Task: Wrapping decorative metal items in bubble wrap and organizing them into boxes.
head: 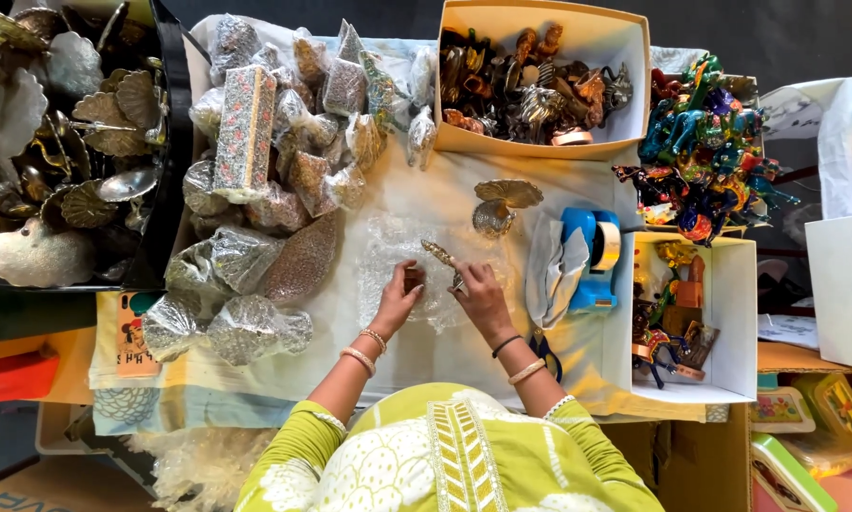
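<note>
Metal ornament (442, 256): a slim, pointed brass-coloured piece, held over a sheet of bubble wrap (402, 261) at the middle of the table.

Head view, hands: the right hand (481, 292) has its fingers closed around the lower end of the metal ornament. The left hand (402, 294) rests on the bubble wrap with fingers curled over a small dark piece; whether it truly grips it I cannot tell.

Head view, direction: the ornament's long axis runs on a slant, its tip pointing up and to the left, away from the person, its base toward the right hand.

Head view, handling: it looks stiff and hard, probably light for its length, and smooth enough to slip. The thin tip seems the part most likely to bend or scratch, so the thicker base is the safer place to hold. The wrap is soft, thin and crinkly.

Head view, surroundings: a shell-shaped metal dish (502, 202) lies just beyond the hands. A blue tape dispenser (589, 256) sits to the right. Wrapped bundles (274, 180) are piled to the left, beside a black bin of metal leaves (66, 133). A cardboard box of small figurines (540, 81) stands at the far edge, with brightly painted animal figures (701, 156) to its right.
</note>
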